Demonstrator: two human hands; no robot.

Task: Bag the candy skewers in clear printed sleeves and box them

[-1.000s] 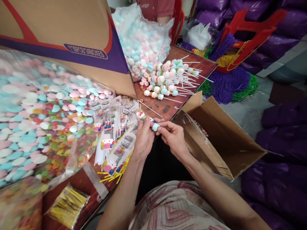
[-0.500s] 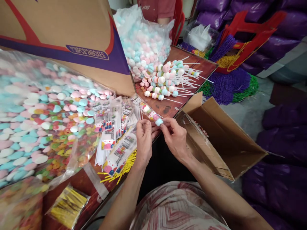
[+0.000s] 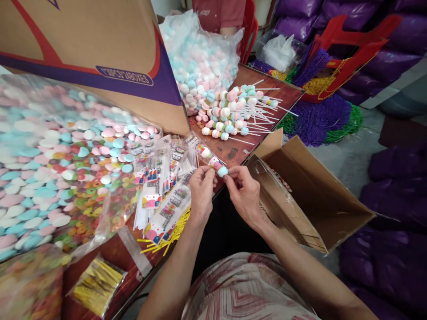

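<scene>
A marshmallow skewer (image 3: 206, 153) lies inside a narrow clear printed bag, slanting away from me over the table edge. My left hand (image 3: 202, 186) pinches the bag's side near its open end. The fingertips of my right hand (image 3: 242, 186) close around the same end, beside a blue marshmallow (image 3: 222, 171) that shows there. Left of my hands lie several flat printed bags (image 3: 168, 206), on top of yellow twist ties (image 3: 178, 231). Beyond the held skewer rests a pile of marshmallow skewers (image 3: 233, 109) with white sticks pointing right.
A big carton (image 3: 100, 53) stands at the back left. Marshmallows (image 3: 40, 191) and gummy rings (image 3: 90, 200) spread over the left side. An open cardboard box (image 3: 313, 191) sits low at right. Behind the table is a full marshmallow bag (image 3: 203, 58), with a person's red shirt (image 3: 216, 15) beyond.
My left fingers have shifted slightly right along the bag, toward the right hand. The blue marshmallow sits a little lower at the bag's end. The view has moved slightly.
</scene>
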